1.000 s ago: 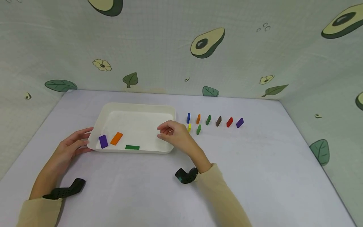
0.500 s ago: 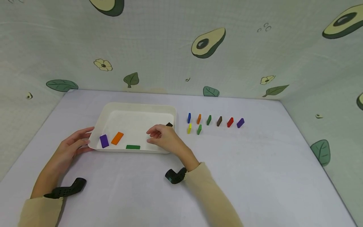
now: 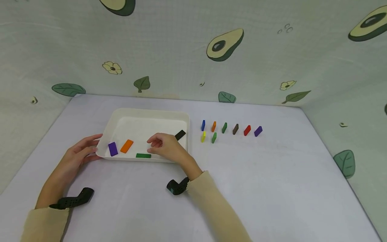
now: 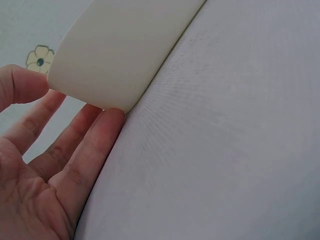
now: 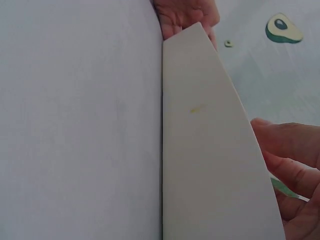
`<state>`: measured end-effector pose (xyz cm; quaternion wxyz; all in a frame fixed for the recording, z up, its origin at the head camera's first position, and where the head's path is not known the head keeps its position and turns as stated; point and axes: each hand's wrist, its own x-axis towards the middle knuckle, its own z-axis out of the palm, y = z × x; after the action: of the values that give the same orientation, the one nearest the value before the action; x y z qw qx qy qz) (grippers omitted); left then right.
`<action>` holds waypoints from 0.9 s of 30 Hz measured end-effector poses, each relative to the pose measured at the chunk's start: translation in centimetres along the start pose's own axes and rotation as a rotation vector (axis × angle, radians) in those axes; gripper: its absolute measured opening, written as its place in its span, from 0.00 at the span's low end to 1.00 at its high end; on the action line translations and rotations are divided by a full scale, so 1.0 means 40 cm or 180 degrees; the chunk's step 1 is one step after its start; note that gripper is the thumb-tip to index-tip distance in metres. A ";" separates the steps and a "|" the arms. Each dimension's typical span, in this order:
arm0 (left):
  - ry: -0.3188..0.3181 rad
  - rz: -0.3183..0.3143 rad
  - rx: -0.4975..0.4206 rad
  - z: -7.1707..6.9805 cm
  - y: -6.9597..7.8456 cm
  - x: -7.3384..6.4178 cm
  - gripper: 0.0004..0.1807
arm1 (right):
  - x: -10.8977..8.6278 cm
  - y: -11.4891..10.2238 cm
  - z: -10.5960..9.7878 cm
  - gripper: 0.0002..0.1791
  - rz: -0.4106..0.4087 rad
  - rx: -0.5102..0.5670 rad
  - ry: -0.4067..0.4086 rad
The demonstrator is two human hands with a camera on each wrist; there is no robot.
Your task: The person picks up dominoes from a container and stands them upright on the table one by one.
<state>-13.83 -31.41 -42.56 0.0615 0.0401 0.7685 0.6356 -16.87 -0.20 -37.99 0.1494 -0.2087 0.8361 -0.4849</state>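
Note:
A white rectangular tray (image 3: 145, 114) lies on the table. My left hand (image 3: 74, 158) touches its left end with fairly straight fingers, the thumb at the rim, as the left wrist view shows. My right hand (image 3: 167, 146) hovers over the tray's right half, fingers loosely bent, thumb and index apart, nothing visible between them. Inside the tray are a purple block (image 3: 113, 149), an orange block (image 3: 127, 146), a green block (image 3: 143, 155) just left of the right thumb, and a black block (image 3: 180, 135) behind the right hand, partly covered by it.
Right of the tray, several thin coloured blocks stand upright in two rows, including a blue block (image 3: 203, 125), a yellow block (image 3: 203, 136), a red block (image 3: 247, 130) and a purple standing block (image 3: 258, 131). An avocado-print cloth (image 3: 181, 67) hangs behind the white table (image 3: 272, 188).
My right hand has moved left across the tray, uncovering the black block and the yellow block. My left hand stays at the tray's left end. The head view has shifted slightly.

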 end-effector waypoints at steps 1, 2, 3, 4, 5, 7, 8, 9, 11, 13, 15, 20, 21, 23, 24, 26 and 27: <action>0.0008 -0.0007 0.0027 0.000 0.000 0.000 0.24 | 0.004 -0.002 0.005 0.14 -0.0004 0.0018 -0.0011; 0.0013 -0.0009 0.0043 0.000 -0.001 0.001 0.24 | 0.007 -0.005 0.009 0.14 -0.0009 0.0036 -0.0023; 0.0016 -0.0006 0.0035 0.000 -0.001 0.001 0.24 | 0.011 -0.008 0.015 0.14 -0.0019 0.0041 -0.0036; 0.0012 0.0000 0.0022 0.001 -0.001 0.001 0.24 | 0.015 -0.010 0.020 0.14 -0.0036 0.0049 -0.0050; -0.0014 0.0017 -0.0026 0.000 -0.001 0.001 0.24 | 0.020 -0.012 0.026 0.14 -0.0047 0.0051 -0.0059; -0.0060 0.0057 -0.0094 -0.001 -0.001 0.001 0.24 | 0.028 -0.018 0.037 0.14 -0.0084 0.0051 -0.0082; -0.0059 0.0055 -0.0103 -0.001 0.000 0.001 0.24 | 0.032 -0.022 0.043 0.15 -0.0106 0.0038 -0.0098; -0.0054 0.0049 -0.0094 0.000 0.001 0.001 0.24 | 0.037 -0.026 0.049 0.15 -0.0130 0.0028 -0.0113; -0.0014 0.0021 -0.0005 0.000 0.003 0.001 0.24 | 0.045 -0.036 0.060 0.15 -0.0173 0.0018 -0.0141; 0.0029 -0.0008 0.0078 0.001 0.006 0.001 0.24 | 0.054 -0.046 0.071 0.16 -0.0208 0.0033 -0.0162; 0.0028 -0.0004 0.0094 0.000 0.007 0.001 0.24 | 0.061 -0.057 0.080 0.16 -0.0238 0.0047 -0.0170; -0.0063 0.0074 -0.0079 -0.004 0.007 0.000 0.23 | 0.079 -0.075 0.104 0.16 -0.0250 0.0154 -0.0178; -0.0082 0.0086 -0.0121 -0.005 0.006 0.000 0.23 | 0.082 -0.077 0.108 0.16 -0.0236 0.0169 -0.0177; -0.0131 0.0110 -0.0203 -0.006 0.005 -0.001 0.23 | 0.089 -0.078 0.118 0.16 -0.0199 0.0151 -0.0162; -0.0151 0.0122 -0.0224 -0.006 0.005 -0.001 0.23 | 0.092 -0.078 0.122 0.16 -0.0186 0.0125 -0.0155; -0.0178 0.0130 -0.0237 -0.006 0.004 -0.001 0.23 | 0.098 -0.078 0.132 0.17 -0.0161 0.0065 -0.0151; -0.0183 0.0132 -0.0246 -0.007 0.004 -0.001 0.23 | 0.101 -0.078 0.137 0.17 -0.0150 0.0041 -0.0150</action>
<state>-13.83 -31.64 -42.36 0.0719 0.0719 0.7403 0.6645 -17.26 -7.67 -38.11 0.1591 -0.2388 0.8240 -0.4885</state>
